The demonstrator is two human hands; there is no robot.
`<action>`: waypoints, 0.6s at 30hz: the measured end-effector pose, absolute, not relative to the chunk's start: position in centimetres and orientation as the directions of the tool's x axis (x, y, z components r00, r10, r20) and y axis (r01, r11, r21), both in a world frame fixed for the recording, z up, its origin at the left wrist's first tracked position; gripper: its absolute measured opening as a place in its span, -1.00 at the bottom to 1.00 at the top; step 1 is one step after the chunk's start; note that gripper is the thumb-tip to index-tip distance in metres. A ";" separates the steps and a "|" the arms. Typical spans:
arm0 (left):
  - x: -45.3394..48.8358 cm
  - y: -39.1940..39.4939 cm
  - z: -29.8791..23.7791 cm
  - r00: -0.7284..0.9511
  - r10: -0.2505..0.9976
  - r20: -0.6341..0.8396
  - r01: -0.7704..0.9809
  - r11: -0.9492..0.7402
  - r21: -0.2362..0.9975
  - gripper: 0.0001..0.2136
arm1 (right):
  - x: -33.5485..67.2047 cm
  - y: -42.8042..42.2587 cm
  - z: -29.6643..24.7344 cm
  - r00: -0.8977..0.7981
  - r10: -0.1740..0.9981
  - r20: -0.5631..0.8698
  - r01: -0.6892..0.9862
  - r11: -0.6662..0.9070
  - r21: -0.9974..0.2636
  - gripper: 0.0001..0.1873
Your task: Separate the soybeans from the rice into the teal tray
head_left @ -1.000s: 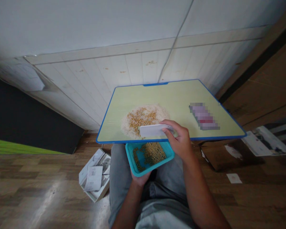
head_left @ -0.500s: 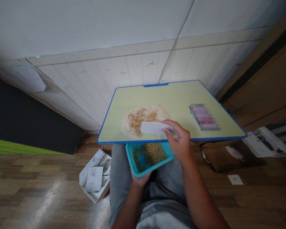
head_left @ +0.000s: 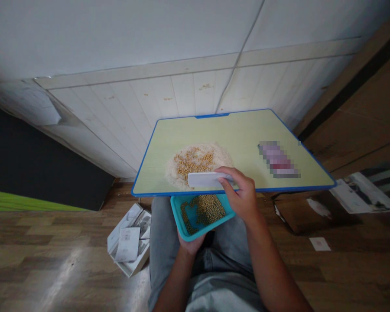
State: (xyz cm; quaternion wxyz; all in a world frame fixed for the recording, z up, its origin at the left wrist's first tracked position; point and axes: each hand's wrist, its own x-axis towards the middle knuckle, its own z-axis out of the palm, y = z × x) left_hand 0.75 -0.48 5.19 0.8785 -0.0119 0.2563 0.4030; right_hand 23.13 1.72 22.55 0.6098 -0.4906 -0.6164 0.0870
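Pinching a flat white piece point(head_left: 203, 180) by its right end, the right hand point(head_left: 242, 195) has thumb and fingers clamped on it; the rest juts leftward from the fingers, in front of golden balls point(head_left: 191, 165) and pale grains point(head_left: 173, 173) heaped on the bench point(head_left: 243, 132). Below the bench's near edge, the left hand point(head_left: 191, 246) supports a teal tray point(head_left: 190, 237) of similar balls point(head_left: 211, 209) from beneath (its fingers are hidden there, so I cannot tell their state).
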 end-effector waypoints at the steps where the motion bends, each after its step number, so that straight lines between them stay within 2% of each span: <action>1: 0.8 -0.5 5.4 0.536 0.707 -0.461 -0.720 0.668 0.188 -0.36 | 23.2 1.7 22.6 0.218 0.713 0.667 0.500 0.505 -0.704 -0.74; 9: 1.4 -0.5 6.5 0.491 0.705 -0.511 -0.743 0.645 0.177 -0.37 | 23.3 1.2 22.9 0.227 0.719 0.657 0.497 0.494 -0.713 -0.77; 15: 1.0 -0.7 5.7 0.476 0.699 -0.534 -0.745 0.643 0.178 -0.32 | 23.4 1.2 22.2 0.496 0.608 0.620 0.514 0.370 -0.774 -0.79; 18: 0.9 -0.8 5.4 0.482 0.706 -0.518 -0.737 0.647 0.196 -0.28 | 23.8 1.2 21.8 0.575 0.567 0.590 0.515 0.310 -0.799 -0.77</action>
